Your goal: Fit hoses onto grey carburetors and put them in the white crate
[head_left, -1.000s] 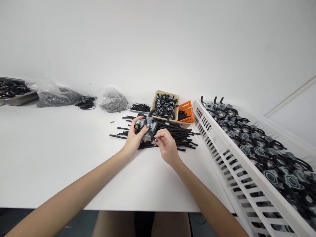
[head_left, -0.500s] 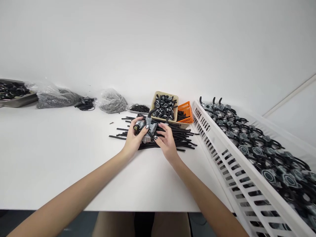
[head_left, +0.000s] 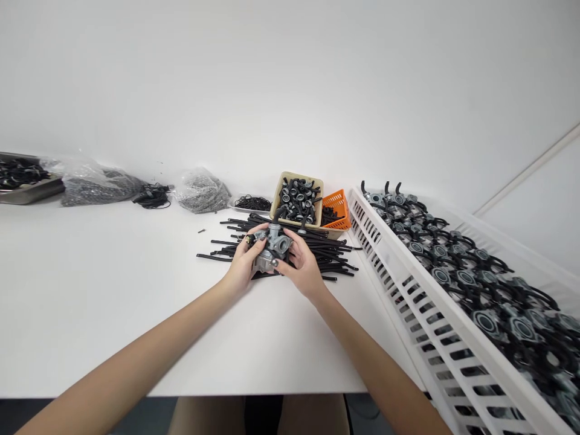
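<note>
A grey metal carburetor point(head_left: 270, 244) with a black cap and bent tube on top is held over the table, its round flange opening turned toward me. My left hand point(head_left: 247, 257) grips its left side, thumb on the front of the body. On the right side, my right hand point(head_left: 299, 261) is closed around it with the thumb near the lower bowl; some of its fingers are hidden behind. Beneath and behind both hands lies a spread of black rubber hoses point(head_left: 333, 249).
A beige basket point(head_left: 275, 208) of black-capped parts and an orange basket point(head_left: 345, 208) stand behind the hoses. To the right runs a long white crate point(head_left: 408, 284) of carburetors. Along the wall are plastic bags point(head_left: 202, 190), a tray of black rings point(head_left: 252, 203) and a metal tray point(head_left: 43, 191).
The carburetor has been turned so its flange opening shows. My right hand has moved in from beside it and closed around its right side. The view has shifted slightly.
</note>
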Demonstrator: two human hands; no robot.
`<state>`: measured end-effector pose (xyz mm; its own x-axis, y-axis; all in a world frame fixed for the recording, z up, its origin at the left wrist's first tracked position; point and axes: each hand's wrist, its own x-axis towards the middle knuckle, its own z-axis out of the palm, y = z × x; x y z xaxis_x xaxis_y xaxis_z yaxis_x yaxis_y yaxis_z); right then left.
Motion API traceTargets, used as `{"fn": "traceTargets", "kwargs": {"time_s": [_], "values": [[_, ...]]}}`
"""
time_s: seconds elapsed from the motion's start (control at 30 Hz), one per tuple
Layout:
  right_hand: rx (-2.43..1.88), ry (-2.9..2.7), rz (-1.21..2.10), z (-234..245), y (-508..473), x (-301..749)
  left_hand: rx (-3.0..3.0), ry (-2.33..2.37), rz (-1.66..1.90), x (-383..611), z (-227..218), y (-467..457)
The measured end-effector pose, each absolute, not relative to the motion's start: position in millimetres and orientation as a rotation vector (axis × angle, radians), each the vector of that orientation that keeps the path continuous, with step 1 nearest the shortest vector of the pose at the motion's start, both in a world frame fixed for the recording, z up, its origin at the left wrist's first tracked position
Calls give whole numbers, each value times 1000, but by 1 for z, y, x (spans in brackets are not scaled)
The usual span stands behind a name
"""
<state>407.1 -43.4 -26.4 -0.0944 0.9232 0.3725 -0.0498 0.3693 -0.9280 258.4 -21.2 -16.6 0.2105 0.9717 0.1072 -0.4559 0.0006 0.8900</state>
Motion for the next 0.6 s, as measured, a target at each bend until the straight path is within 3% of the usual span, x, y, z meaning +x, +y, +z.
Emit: {"fn": "traceTargets", "kwargs": {"time_s": [0.27,0.43,0.6], "values": [[-1008,-1556,810,-19,-66,396,770,564,1255,262,-16,-22],[-967,-1489,952,-19,-58,397,936,642,1278,258,-13,-27],[-958,-1395,877,-27,-41,406,1098,725,1188,259,-9,-24]]}}
